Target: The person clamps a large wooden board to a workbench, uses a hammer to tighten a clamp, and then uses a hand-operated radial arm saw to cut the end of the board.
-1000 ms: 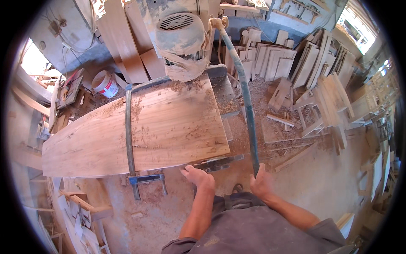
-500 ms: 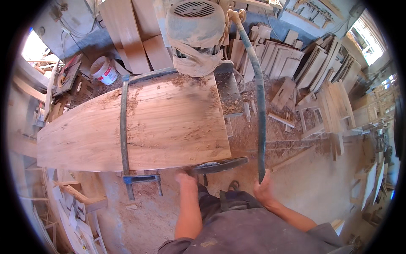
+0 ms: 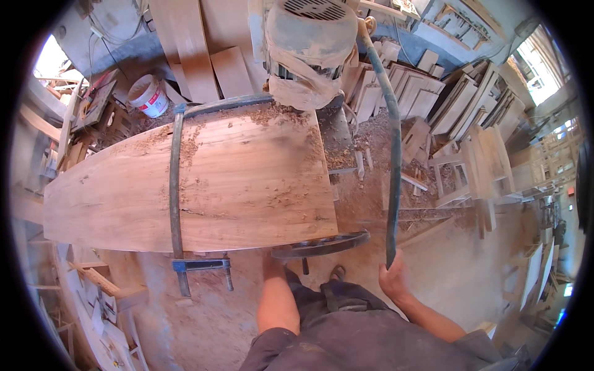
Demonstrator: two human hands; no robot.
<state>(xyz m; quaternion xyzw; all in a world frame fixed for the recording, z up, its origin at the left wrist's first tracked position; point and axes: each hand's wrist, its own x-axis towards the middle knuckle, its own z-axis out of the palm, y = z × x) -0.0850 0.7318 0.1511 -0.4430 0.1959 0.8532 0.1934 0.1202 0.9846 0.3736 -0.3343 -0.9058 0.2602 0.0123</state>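
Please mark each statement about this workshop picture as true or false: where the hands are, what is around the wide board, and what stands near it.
1. The right hand grips the lower end of a long curved lever. True.
2. The left hand rests on the white bucket. False: it is at the dark handwheel under the near edge of the board, far from the bucket.
3. A bar clamp runs across the wide wooden board. True.
4. The board is clean of chips. False: wood shavings lie scattered over it.
5. A dusty motor sits beyond the board's far edge. True.
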